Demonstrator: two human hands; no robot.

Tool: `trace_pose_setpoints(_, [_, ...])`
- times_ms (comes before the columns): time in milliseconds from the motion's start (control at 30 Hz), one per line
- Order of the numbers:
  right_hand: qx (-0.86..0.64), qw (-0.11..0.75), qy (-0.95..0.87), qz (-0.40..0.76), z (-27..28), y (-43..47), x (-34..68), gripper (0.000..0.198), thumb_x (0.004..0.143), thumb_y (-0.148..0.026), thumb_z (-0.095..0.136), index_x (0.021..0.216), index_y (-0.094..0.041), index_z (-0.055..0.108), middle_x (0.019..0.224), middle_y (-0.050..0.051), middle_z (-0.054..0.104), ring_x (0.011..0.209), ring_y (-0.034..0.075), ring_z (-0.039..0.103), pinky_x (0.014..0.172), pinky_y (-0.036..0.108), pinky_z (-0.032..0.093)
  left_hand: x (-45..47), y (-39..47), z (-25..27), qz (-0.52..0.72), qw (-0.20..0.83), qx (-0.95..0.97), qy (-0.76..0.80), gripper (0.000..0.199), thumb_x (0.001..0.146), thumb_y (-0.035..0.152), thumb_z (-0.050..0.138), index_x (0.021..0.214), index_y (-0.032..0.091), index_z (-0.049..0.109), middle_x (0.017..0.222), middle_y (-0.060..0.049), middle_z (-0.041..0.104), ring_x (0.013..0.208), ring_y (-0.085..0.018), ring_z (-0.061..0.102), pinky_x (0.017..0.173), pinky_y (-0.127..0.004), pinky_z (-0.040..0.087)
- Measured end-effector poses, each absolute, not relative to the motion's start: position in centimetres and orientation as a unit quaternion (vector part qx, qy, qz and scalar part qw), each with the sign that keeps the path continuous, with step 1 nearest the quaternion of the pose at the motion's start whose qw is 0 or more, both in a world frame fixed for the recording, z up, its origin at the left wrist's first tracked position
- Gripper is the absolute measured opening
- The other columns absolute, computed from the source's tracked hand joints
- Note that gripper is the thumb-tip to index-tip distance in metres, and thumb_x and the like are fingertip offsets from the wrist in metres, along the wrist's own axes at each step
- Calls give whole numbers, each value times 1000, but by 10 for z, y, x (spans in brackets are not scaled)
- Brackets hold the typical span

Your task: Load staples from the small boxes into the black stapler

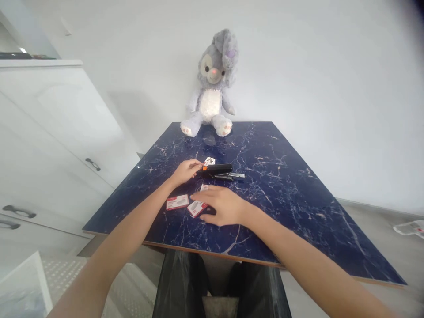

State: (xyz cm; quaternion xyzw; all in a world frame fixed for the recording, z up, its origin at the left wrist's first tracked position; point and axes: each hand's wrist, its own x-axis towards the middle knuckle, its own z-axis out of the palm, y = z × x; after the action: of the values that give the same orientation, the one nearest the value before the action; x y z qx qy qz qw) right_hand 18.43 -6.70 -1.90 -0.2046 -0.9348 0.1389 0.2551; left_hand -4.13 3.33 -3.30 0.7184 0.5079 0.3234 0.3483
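Note:
A black stapler (pixel 217 169) with an orange part lies on the dark blue marbled tabletop (pixel 281 212), its silver staple tray sticking out to the right. My left hand (pixel 186 172) has its fingers closed at the stapler's left end. Over the small red-and-white boxes hovers or rests my right hand (pixel 225 205), its fingers spread. One tilted box (pixel 196 208) lies partly under those fingers; another box (pixel 177 202) sits to its left. Part of a third box (pixel 204 187) shows beyond the right fingers. Behind the stapler is a small white box or card (pixel 209 161).
A grey plush rabbit (pixel 212 95) sits at the table's far edge against the white wall. White cabinets (pixel 59 123) with dark handles stand on the left. My legs (pixel 180 282) are below the table's front edge. A clear plastic item (pixel 410 228) lies at far right.

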Motion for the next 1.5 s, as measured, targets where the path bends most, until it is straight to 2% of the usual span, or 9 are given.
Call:
trace_pose_setpoints(100, [-208, 269, -930, 137, -21, -67, 180, 48, 90, -37, 65, 135, -24, 57, 109, 9, 71, 98, 24, 67, 91, 37, 53, -42, 33, -32, 326, 346, 716, 511, 35, 89, 44, 57, 105, 17, 71, 78, -3, 68, 61, -13, 58, 59, -25, 49])
trace_pose_setpoints(300, [-352, 443, -813, 137, -11, -56, 207, 65, 89, -33, 62, 148, -28, 36, 115, 7, 64, 82, 19, 66, 80, 35, 58, -43, 31, -31, 320, 317, 739, 500, 36, 90, 47, 54, 105, 19, 71, 77, -2, 68, 61, -13, 60, 60, -26, 50])
trace_pose_setpoints(400, [-339, 469, -804, 137, -5, -57, 211, 54, 90, -30, 58, 142, -28, 43, 117, 7, 62, 83, 17, 66, 81, 33, 58, -44, 32, -33, 320, 309, 743, 500, 37, 90, 48, 54, 105, 19, 71, 77, -3, 69, 62, -14, 62, 60, -26, 50])
trace_pose_setpoints(533, [-353, 441, -814, 134, -4, -59, 208, 38, 88, -36, 62, 124, -25, 56, 112, 7, 67, 88, 19, 66, 83, 32, 55, -43, 33, -33, 321, 303, 745, 501, 37, 90, 49, 53, 106, 20, 71, 84, -3, 72, 64, -14, 62, 61, -26, 50])
trace_pose_setpoints(700, [-367, 367, -844, 130, -12, -56, 208, 36, 88, -58, 63, 88, -21, 63, 70, 1, 64, 63, 15, 59, 65, 26, 44, -42, 31, -31, 316, 304, 742, 508, 35, 89, 47, 55, 102, 20, 72, 79, -2, 70, 63, -14, 62, 62, -26, 49])
trace_pose_setpoints(967, [-334, 274, -891, 138, -8, -56, 204, 48, 101, -48, 44, 64, -19, 54, 59, 0, 57, 55, 11, 49, 59, 27, 30, -42, 31, -31, 310, 315, 744, 501, 37, 90, 49, 54, 102, 19, 71, 80, -2, 69, 65, -14, 62, 61, -26, 49])
trace_pose_setpoints(1133, [-367, 281, -876, 135, -8, -52, 209, 20, 92, -37, 60, 82, -20, 59, 75, -1, 64, 66, 13, 54, 65, 26, 34, -42, 32, -32, 307, 311, 748, 500, 33, 90, 47, 54, 100, 20, 71, 76, -1, 68, 64, -14, 61, 61, -26, 48])
trace_pose_setpoints(1233, [-359, 247, -888, 148, -14, -50, 209, 26, 80, -38, 74, 93, -20, 61, 87, 1, 67, 75, 16, 58, 67, 26, 35, -42, 31, -32, 310, 317, 744, 499, 31, 90, 45, 55, 101, 20, 71, 79, -2, 70, 65, -15, 62, 62, -26, 48])
trace_pose_setpoints(1500, [-375, 225, -882, 174, -14, -47, 207, 19, 85, -32, 69, 98, -21, 62, 82, 1, 67, 70, 15, 59, 62, 26, 36, -43, 32, -33, 313, 308, 753, 490, 32, 90, 45, 56, 100, 19, 72, 83, -3, 71, 65, -15, 62, 65, -28, 47])
